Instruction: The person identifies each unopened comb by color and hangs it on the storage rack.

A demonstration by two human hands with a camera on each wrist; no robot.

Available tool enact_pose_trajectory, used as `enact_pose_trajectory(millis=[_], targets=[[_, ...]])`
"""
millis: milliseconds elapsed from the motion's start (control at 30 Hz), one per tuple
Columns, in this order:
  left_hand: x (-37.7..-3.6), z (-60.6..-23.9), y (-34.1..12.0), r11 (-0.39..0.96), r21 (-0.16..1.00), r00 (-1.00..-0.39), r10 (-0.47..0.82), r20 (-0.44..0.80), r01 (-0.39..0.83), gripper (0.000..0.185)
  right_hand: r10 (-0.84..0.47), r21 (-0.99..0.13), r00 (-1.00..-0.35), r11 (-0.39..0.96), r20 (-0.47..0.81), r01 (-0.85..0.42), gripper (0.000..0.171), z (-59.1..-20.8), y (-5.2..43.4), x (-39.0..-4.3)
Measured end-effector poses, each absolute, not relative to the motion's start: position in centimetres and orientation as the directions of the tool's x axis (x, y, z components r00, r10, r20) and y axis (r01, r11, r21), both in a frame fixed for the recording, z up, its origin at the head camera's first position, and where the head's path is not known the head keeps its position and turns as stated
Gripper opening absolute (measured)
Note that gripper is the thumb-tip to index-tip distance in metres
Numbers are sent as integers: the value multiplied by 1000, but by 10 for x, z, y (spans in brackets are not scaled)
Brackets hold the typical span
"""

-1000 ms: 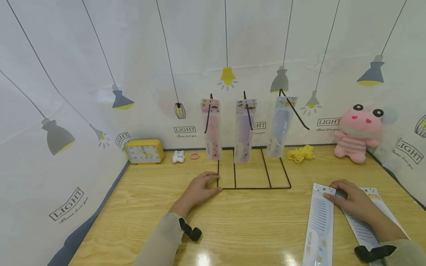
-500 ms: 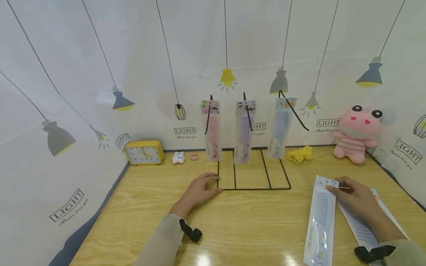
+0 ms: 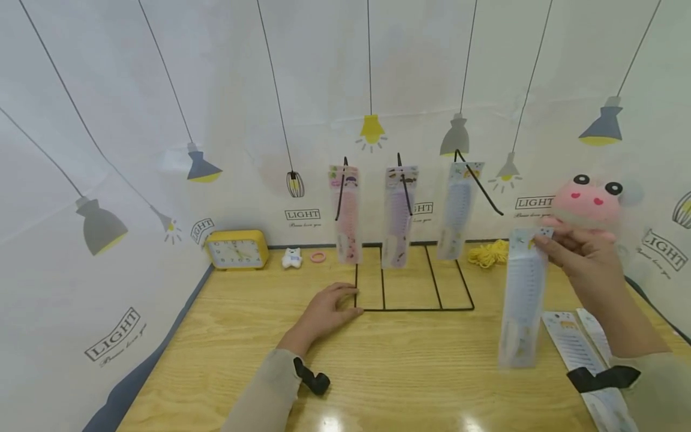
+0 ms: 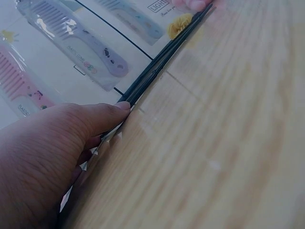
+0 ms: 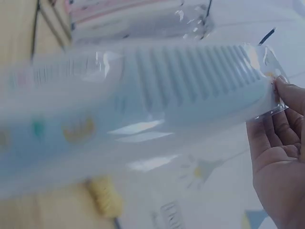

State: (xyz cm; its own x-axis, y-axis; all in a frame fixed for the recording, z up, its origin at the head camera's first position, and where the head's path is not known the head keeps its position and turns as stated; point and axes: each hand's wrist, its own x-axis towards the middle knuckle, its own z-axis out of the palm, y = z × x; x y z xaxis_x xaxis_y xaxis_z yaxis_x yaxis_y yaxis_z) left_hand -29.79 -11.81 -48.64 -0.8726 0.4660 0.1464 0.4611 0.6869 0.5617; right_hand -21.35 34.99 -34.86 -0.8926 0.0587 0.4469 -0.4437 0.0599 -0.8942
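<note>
The right hand [image 3: 585, 258] now pinches the top edge of a packaged comb [image 3: 520, 297], which hangs upright in the air to the right of the wire rack [image 3: 415, 288]; half a second ago the same pack lay flat on the table [image 3: 410, 372] under that hand, so the lift is done and, as a judgement, carrying it to a rack hook is the step in hand. The left hand [image 3: 324, 312] has not moved: it lies flat with fingers straight, resting against the rack's front left corner (the wrist view shows a fingertip touching the base wire [image 4: 157, 64]). Two more packs [image 3: 580, 354] remain flat on the table, right of the rack and below the held comb. Between the held comb and the rack the tabletop offers bare room. On the rack, three hooks carry combs: pink [image 3: 345, 213], lilac [image 3: 398, 216], blue [image 3: 456, 210]; the long right hook [image 3: 483, 189] is bare. Behind the rack's right side lie yellow cord [image 3: 488, 252] and a pink plush [image 3: 588, 201], close to the wall.
</note>
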Motion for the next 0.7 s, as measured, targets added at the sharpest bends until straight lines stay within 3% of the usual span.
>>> enact_pose_trajectory(millis=[67, 300, 700], targets=[[-298, -486, -118, 686, 566, -873, 466, 143, 458, 55, 20, -865, -868, -76, 496, -496, 14, -335, 341, -215], [-299, -485, -119, 681, 567, -871, 469, 147, 463, 55, 7, -869, -873, -96, 488, -486, 9, -313, 320, -219], [-297, -485, -118, 680, 562, -868, 471, 158, 471, 55, -25, -819, -839, -237, 543, -523, 12, -315, 308, -232]])
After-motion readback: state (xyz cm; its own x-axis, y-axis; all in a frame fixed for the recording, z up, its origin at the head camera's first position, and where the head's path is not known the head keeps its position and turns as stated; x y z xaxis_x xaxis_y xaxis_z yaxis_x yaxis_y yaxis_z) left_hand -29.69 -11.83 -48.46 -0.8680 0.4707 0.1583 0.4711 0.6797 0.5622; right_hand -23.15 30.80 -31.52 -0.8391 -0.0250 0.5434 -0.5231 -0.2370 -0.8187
